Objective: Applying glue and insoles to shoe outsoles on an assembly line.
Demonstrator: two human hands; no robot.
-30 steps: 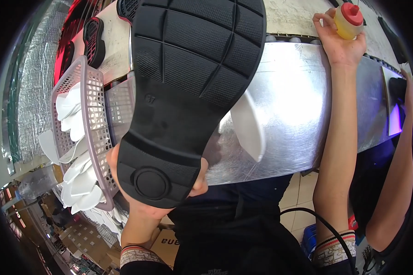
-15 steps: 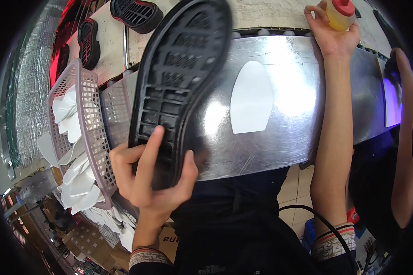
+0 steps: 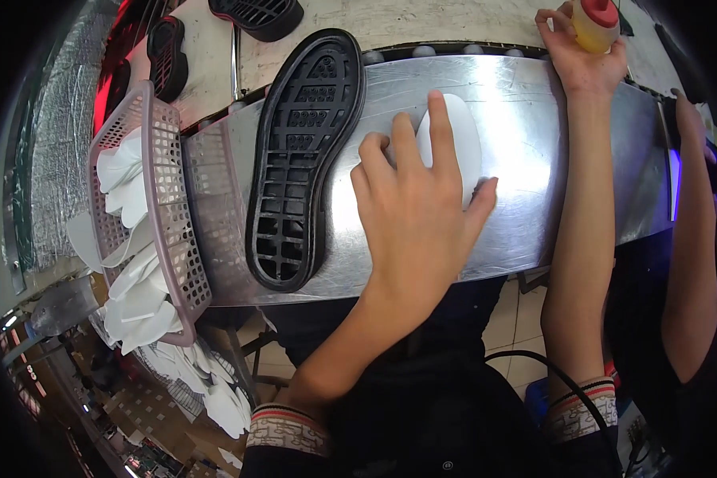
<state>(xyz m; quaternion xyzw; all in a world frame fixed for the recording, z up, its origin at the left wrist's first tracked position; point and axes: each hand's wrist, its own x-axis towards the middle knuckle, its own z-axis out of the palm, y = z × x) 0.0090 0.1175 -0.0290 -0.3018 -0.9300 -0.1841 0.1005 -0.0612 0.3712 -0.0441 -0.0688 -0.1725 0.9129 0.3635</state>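
A black shoe sole (image 3: 304, 159) lies on the metal tabletop (image 3: 223, 275), its ribbed, hollowed side facing up. Just right of it, my left hand (image 3: 410, 199) reaches over a white pad (image 3: 464, 143) with a rounded far end; its fingers are spread, and they hide part of the pad. Whether the fingertips touch it I cannot tell. Further off at the upper right, my right hand (image 3: 585, 68) is closed round a squeeze bottle (image 3: 596, 32) with yellow liquid and a red cap.
On the left a pinkish plastic basket (image 3: 161, 175) holds several white pads. Beyond the metal top runs a pale conveyor (image 3: 422, 24) edged with rollers, carrying more black soles (image 3: 267, 20). A co-worker's arm (image 3: 689, 255) is at the far right.
The sole has gone from my left hand to the tabletop, released there. That hand has moved right, over the white pad. My right hand with the squeeze bottle has barely moved.
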